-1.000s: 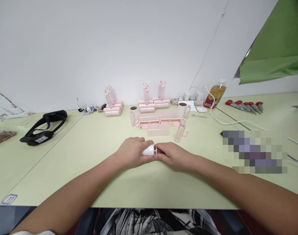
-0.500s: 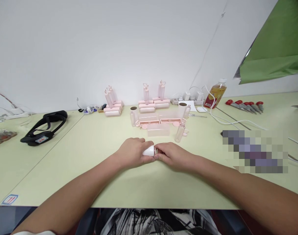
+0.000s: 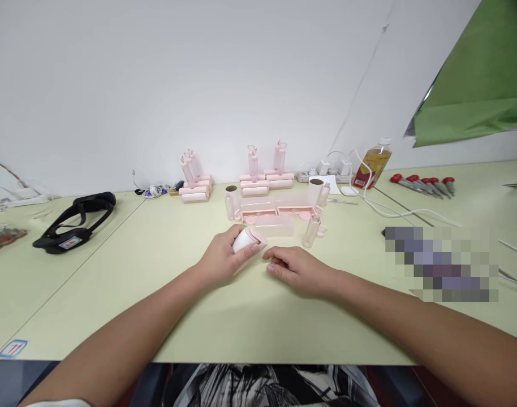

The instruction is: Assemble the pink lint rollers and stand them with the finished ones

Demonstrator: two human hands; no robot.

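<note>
One left hand (image 3: 222, 257) is pinching one white roll (image 3: 242, 241) in its grip, over the surface (image 3: 220, 328). One right hand (image 3: 301, 271) is resting near it, its grip sitting a little spread. Past them, two open pink boxes (image 3: 293, 211) are lying, and two fat rolls (image 3: 314, 195) and one drink bottle (image 3: 371, 167) are standing.

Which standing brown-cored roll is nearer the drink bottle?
The right-hand roll, by the white paper; the other roll stands farther left, well away from the drink bottle.
</note>
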